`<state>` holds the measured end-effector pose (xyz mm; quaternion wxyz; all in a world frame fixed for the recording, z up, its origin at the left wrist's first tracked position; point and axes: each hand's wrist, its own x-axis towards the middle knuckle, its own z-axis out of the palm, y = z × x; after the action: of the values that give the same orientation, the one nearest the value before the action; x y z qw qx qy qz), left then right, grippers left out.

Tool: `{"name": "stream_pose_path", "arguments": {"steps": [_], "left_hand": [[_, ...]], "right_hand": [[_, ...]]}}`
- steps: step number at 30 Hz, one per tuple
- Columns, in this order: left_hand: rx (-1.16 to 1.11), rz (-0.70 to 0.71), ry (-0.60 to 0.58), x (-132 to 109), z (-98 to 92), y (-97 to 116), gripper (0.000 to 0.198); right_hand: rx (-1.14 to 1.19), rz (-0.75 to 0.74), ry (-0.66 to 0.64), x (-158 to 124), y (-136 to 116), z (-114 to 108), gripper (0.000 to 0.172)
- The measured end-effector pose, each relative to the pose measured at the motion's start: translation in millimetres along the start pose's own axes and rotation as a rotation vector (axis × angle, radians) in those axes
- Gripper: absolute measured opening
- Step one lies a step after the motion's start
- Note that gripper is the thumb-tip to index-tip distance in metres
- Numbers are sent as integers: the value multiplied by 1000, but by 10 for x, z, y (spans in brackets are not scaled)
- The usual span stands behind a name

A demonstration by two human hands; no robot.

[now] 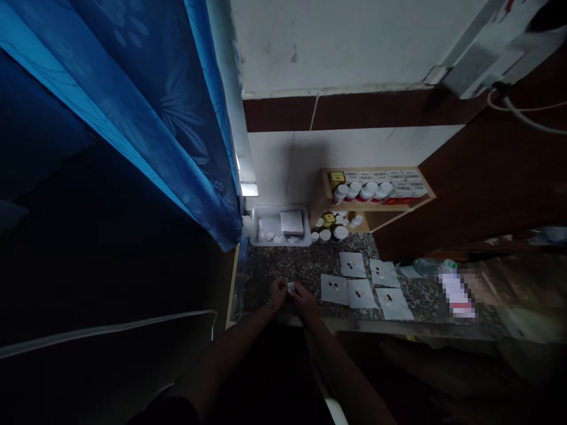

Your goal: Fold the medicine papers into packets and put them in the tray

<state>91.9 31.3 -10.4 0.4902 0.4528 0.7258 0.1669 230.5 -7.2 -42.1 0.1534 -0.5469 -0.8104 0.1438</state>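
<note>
Above the speckled counter's front edge, my left hand and my right hand are close together. A small white folded paper packet is pinched between them, with the fingers of both hands closed at its sides. To the right of my hands lie several flat white paper squares, among them a near one and a far one, each bearing a few small dark and pale pills. Beyond my hands stands a white plastic tray holding a stack of papers and several small folded packets.
A wooden shelf holds white bottles and boxes; more bottles stand beside it. At the right lies a clear plastic bottle. A blue curtain hangs left, and a tiled wall closes the back.
</note>
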Motion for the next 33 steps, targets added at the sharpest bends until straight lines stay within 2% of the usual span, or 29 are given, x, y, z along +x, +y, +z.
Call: {"name": "stream_pose_path", "arguments": {"steps": [2, 5, 7, 14, 22, 27, 33], "left_hand": [[138, 198, -21, -38, -62, -47, 17], [366, 530, -134, -75, -149, -105, 25], [448, 601, -171, -74, -181, -114, 25], [540, 467, -115, -18, -173, 36, 21], [550, 393, -86, -19, -162, 102, 17], [537, 397, -83, -19, -184, 115, 10], [588, 394, -124, -5, -192, 150, 17]], "right_hand": [[33, -3, 19, 9, 16, -4, 26], [101, 1, 34, 41, 30, -27, 23], [146, 2, 26, 66, 40, -53, 22], [220, 51, -88, 162, 87, -157, 19], [238, 151, -179, 320, 74, -262, 14], [260, 190, -210, 397, 98, -285, 9], [289, 223, -164, 432, 81, -277, 11]]}}
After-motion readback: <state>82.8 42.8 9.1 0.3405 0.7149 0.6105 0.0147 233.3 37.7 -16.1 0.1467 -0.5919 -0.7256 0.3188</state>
